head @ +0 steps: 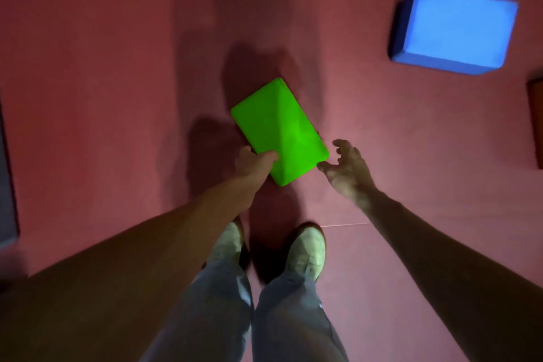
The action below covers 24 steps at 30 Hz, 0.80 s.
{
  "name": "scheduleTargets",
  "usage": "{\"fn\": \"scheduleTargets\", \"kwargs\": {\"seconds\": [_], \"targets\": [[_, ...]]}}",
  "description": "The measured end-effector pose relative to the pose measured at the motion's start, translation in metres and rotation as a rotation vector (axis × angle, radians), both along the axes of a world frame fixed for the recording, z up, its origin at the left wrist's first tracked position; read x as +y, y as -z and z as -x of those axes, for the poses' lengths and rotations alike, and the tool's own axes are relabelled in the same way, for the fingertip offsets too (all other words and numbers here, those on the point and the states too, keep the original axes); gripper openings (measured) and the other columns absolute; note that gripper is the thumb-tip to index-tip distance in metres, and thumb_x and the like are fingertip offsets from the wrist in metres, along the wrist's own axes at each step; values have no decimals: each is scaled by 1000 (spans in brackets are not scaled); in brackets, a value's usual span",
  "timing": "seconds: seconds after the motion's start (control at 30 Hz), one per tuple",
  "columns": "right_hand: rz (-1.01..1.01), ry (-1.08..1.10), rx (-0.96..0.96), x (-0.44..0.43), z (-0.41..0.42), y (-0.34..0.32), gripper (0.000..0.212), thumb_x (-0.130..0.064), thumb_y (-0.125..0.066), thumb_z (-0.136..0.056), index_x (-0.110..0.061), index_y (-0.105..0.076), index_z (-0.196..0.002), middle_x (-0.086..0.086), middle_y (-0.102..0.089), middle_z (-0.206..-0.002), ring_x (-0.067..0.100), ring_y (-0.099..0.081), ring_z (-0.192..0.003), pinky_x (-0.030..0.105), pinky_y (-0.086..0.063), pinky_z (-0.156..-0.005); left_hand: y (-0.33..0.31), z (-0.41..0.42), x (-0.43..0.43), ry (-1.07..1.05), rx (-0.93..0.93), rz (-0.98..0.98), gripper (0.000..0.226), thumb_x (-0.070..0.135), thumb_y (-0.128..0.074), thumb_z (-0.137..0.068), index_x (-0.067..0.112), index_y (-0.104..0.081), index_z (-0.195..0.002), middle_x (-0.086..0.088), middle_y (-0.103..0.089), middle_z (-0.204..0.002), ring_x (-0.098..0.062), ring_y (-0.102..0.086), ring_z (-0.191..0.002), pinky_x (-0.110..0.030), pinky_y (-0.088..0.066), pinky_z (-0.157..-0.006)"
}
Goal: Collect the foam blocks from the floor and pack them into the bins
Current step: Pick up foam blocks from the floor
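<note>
the person is bent over the red floor, both bare arms reaching down ahead of a pair of pale shoes and grey-blue trousers. the left grip has hold of the green foam block at its near left edge, thumb laid over the top face and the other fingers tucked out of sight underneath. the block sits tilted, one long ridge turned up toward the camera, its far end pointing away and to the left; whether any corner of it touches the floor i cannot tell, though dark shadows fall on the floor beyond it and to its left. the right grip holds nothing: its fingers are spread and loosely curled, hovering just beside the block's near right corner, the thumb tip so close to that corner i cannot say if it touches. well apart, up to the far right, a blue foam block lies flat on the floor. a brown edge shows at the right border and a dark grey edge at the left, both too cut off to make out.
</note>
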State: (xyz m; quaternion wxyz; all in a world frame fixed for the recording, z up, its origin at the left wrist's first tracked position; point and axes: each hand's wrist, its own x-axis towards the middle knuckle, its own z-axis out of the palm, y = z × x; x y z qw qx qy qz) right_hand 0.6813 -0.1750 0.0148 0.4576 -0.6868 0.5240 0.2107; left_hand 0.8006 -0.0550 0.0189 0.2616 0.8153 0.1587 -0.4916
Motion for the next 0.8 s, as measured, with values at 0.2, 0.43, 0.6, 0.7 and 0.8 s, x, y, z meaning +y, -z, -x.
{"fn": "scheduleTargets", "kwargs": {"seconds": [0.2,0.43,0.6,0.7,0.8], "targets": [[46,50,-34,13,3,91,71,-19,-67,-88,-16,-30,-148,12,-37,-144,26,-43,-129,23,-31,-98,96,12,15,-164,79,23,72,37,-64,-57,8,-56,-122,-18,-57,-124,-30,-57,-110,-46,-48,-97],[92,212,-24,37,26,95,49,-21,-64,-89,-15,-52,-136,16,-48,-122,33,-57,-104,28,-40,-91,103,24,11,-119,76,-38,83,48,-66,-53,13,-54,-127,-10,-53,-128,-28,-57,-109,-46,-51,-94],[40,361,3,43,48,28,41,-19,-65,-85,-11,-62,-125,22,-64,-106,39,-57,-103,41,-46,-83,28,31,3,183,-71,-49,60,37,-67,-84,18,-42,-136,-13,-35,-132,-31,-47,-116,-34,-41,-100],[84,478,-36,45,60,-28,41,-17,-62,-83,-10,-61,-123,23,-62,-104,39,-58,-99,46,-49,-83,-30,34,-8,196,-50,137,34,28,-68,-87,21,-44,-110,-2,-50,-113,-18,-52,-96,-24,-42,-81],[190,555,-48,39,72,-95,41,-11,-55,-90,-11,-56,-131,18,-51,-120,34,-54,-107,38,-45,-93,-93,38,-21,221,12,248,38,34,-68,-88,23,-38,-109,3,-57,-104,-19,-58,-94,-37,-50,-87]]}}
